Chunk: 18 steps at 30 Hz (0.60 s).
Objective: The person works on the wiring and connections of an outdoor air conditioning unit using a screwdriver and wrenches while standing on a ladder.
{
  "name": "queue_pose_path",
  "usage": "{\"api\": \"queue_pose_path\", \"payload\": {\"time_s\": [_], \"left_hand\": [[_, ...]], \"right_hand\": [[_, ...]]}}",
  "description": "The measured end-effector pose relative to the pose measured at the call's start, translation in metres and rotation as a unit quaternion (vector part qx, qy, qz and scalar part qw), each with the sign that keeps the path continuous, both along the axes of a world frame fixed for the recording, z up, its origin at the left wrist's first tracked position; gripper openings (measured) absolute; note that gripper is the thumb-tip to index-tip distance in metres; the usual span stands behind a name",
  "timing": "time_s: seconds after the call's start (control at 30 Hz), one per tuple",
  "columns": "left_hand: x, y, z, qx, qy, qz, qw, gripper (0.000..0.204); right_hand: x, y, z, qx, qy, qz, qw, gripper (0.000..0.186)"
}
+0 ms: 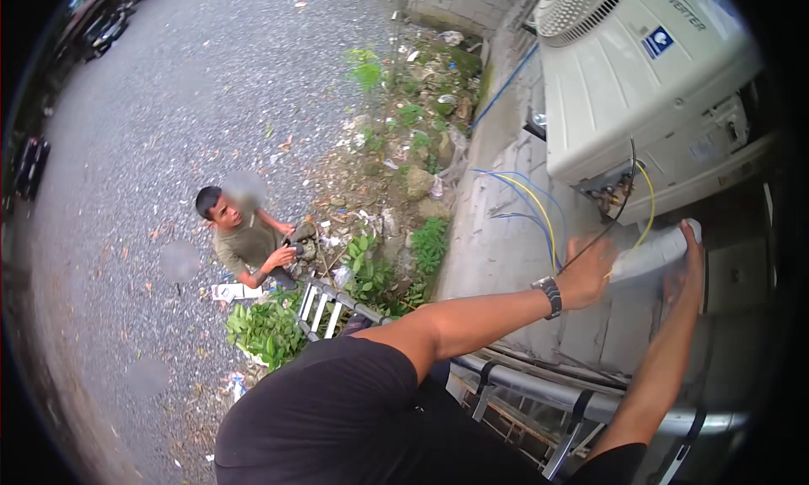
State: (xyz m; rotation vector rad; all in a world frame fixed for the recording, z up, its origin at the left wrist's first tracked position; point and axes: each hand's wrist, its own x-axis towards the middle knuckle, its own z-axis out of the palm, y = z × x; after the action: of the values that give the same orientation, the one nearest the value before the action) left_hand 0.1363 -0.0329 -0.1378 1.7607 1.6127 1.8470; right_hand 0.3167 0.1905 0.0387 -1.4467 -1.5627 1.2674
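A white wrapped pipe bundle [649, 256] runs below an outdoor air-conditioner unit [628, 89]. At its right end, my right hand [693, 253] is closed around the white wrapping. Near its left end is my left hand [588, 273], slightly blurred, with its fingers curled in; what they hold is hidden. A watch [548, 296] circles the left wrist. Loose blue and yellow wires [539, 203] reach toward the left hand, and a black cable [619, 205] passes down to it from the unit. A yellow-green wire [651, 190] loops from the unit's brass valves [615, 197] toward the bundle.
A metal rail [548, 390] with black straps crosses below my arms, beside a ladder [322, 308]. Down on the gravel [227, 106], a person [249, 236] looks up. Plants, rocks and litter line the grey wall [497, 257]; a blue pipe [506, 86] runs along it.
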Motion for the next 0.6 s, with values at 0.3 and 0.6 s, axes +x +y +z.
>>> {"api": "queue_pose_path", "payload": {"time_s": [0.3, 0.6], "left_hand": [[0.001, -0.025, -0.119, -0.175, -0.538, -0.055, 0.823, 0.029], [-0.046, 0.018, -0.147, -0.245, -0.672, 0.007, 0.699, 0.097]], "right_hand": [[-0.008, 0.017, -0.013, 0.021, -0.019, 0.008, 1.000, 0.086], [-0.031, -0.034, -0.017, 0.354, -0.329, -0.242, 0.841, 0.111]]}}
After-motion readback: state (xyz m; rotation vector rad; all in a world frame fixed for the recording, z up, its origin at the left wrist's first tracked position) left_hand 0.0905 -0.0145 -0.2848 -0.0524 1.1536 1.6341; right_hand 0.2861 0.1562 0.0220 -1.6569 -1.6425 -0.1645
